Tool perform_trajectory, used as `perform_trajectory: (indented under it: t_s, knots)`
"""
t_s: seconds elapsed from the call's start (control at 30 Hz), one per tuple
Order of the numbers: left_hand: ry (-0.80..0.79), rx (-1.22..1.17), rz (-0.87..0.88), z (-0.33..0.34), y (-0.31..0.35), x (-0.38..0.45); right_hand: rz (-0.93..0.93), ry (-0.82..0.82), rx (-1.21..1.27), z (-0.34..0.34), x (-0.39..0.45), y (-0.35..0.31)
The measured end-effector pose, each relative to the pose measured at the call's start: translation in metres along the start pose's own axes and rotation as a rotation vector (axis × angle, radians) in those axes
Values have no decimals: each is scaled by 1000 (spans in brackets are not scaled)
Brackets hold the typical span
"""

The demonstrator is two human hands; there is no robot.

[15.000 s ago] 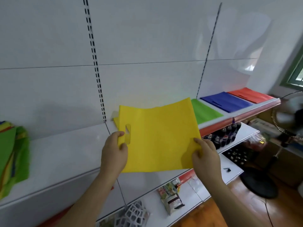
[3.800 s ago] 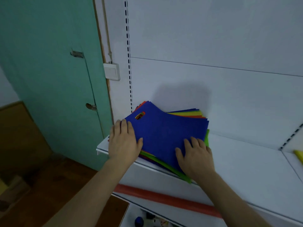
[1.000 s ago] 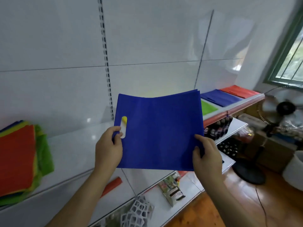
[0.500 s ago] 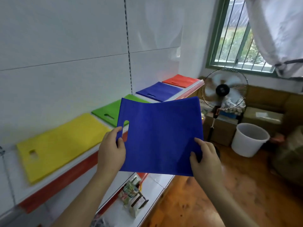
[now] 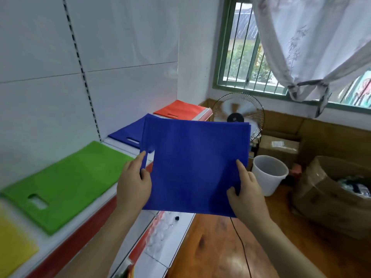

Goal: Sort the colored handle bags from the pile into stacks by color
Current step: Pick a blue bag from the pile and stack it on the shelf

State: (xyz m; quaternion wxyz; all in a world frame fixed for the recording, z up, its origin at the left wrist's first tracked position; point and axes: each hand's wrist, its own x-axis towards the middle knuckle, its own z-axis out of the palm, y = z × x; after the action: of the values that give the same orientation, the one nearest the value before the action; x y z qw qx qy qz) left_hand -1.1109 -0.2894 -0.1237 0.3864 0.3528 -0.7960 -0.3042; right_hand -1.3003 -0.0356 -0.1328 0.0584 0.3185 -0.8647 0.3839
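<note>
The white shelf [image 5: 128, 151] is running along the wall on the left, its red front edge showing, and it is carrying the sorted stacks in a row. Nearest the camera a corner of the yellow stack [image 5: 12, 239] is peeking in at the bottom left, then the green stack [image 5: 66, 181] is lying flat with its handle slot toward the front, then the blue stack [image 5: 128, 134], and the red stack [image 5: 178, 111] is sitting at the far end by the corner. In mid-air, in front of the shelf and partly covering the blue stack, the blue bag [image 5: 196, 165] is being held up flat and facing the camera. The left hand [image 5: 134, 183] is gripping its left edge by the handle cut-out, fingers curled round the material with the forefinger stretched up along the strip. The right hand [image 5: 245, 191] is pinching the lower right edge, thumb in front and forefinger pointing upward. Beyond the bag a standing fan [image 5: 239, 115] is blurring by the window, and a white bucket [image 5: 269, 173] is standing on the wooden floor beside cardboard boxes [image 5: 329, 197].
</note>
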Motion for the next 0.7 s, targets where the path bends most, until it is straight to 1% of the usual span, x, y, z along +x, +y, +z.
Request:
perform_trajectory:
  t_s: [0.13,0.23,0.4,0.53,0.7]
  knots:
    - [17,52,-1,38,2,41,9,-25,-1,13,55,25]
    - [31,60,-14,67,-1,67,-28,-62,17,29,101,41]
    - [119,126,-111,108,-3,117,-110,-155,58,54,197,65]
    - [206,154,-151,124,-1,147,-204,-224,91,76,271,64]
    - [338,206,-236,120,-29,175,-297,-293,145,123,335,40]
